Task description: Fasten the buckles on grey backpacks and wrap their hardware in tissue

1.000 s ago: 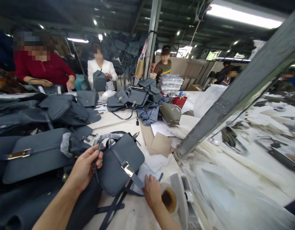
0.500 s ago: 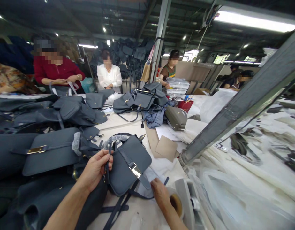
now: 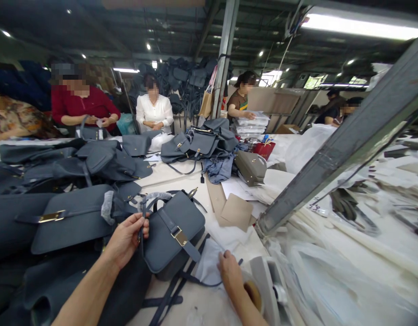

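A slate-blue leather handbag [image 3: 170, 231] with a gold clasp [image 3: 179, 236] lies flap up on the white table, its top handle wrapped in a pale grey cover [image 3: 154, 196]. My left hand [image 3: 125, 237] grips a thin dark strap at the bag's left side. My right hand [image 3: 231, 271] rests on white tissue paper [image 3: 212, 258] near the bag's lower right corner, close to a loose dark strap [image 3: 171, 290]. I cannot tell whether those fingers pinch anything.
Several slate-blue bags [image 3: 71, 217] pile up on the left, and more [image 3: 198, 145] lie farther on. A grey-taupe bag [image 3: 250, 167] and brown card pieces [image 3: 236, 210] sit nearby. A steel beam [image 3: 338, 149] slants across the right. Co-workers sit beyond the table.
The bag has turned slightly, with its clasp now higher and nearer the middle. My right hand has moved down and right over the tissue. The whole view has shifted slightly as my head moved.
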Available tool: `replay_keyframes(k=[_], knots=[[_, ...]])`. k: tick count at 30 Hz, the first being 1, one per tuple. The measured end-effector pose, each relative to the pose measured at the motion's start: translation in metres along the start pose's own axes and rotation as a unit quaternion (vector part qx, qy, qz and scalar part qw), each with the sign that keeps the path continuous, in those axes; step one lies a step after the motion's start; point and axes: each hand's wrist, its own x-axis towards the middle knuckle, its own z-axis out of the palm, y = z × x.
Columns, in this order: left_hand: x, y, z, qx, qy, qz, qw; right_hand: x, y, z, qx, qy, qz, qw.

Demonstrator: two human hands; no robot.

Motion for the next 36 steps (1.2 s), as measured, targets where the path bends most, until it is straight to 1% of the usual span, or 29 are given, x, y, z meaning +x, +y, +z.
replay_keyframes(k=[3,6,11,15,17,19,23,26,29,32,34,35,36], knots=[[0.001,-0.002,-0.001,0.001,0.007,-0.008,1.000,-0.002,-0.001,0.005,-0.013,0.004,0.004,1.000],[0.000,-0.004,-0.001,0.002,0.003,-0.011,1.000,0.001,0.003,0.006,-0.010,0.009,0.005,1.000],[0.001,-0.007,-0.002,0.000,0.004,-0.013,1.000,0.007,0.010,0.008,0.015,0.016,-0.007,1.000],[0.006,-0.005,-0.003,-0.001,0.005,-0.016,1.000,0.010,0.007,0.010,0.036,0.023,-0.008,0.999],[0.007,-0.003,-0.003,-0.001,0.002,-0.017,1.000,0.011,0.006,0.008,0.055,0.029,-0.021,0.998],[0.007,-0.001,-0.004,-0.004,-0.002,-0.019,1.000,0.011,0.008,0.002,0.082,0.037,-0.043,0.995],[0.002,-0.003,-0.005,-0.021,-0.023,-0.036,0.999,0.005,0.019,-0.019,0.157,0.057,-0.103,0.980],[-0.003,-0.004,0.000,-0.015,-0.050,-0.060,0.997,-0.004,0.027,-0.033,0.201,0.077,-0.119,0.969],[-0.006,-0.002,0.008,-0.016,-0.063,-0.081,0.995,-0.008,0.029,-0.042,0.260,0.086,-0.094,0.957],[-0.008,0.002,0.013,-0.047,-0.083,-0.106,0.990,-0.006,0.029,-0.052,0.341,0.070,-0.059,0.936],[-0.010,0.004,0.012,-0.064,-0.103,-0.114,0.986,-0.006,0.029,-0.065,0.355,0.064,-0.053,0.931],[-0.011,0.004,0.011,-0.070,-0.111,-0.114,0.985,-0.007,0.028,-0.074,0.375,0.067,-0.049,0.923],[-0.012,0.004,0.009,-0.072,-0.118,-0.113,0.984,-0.010,0.027,-0.085,0.424,0.067,-0.035,0.902]])
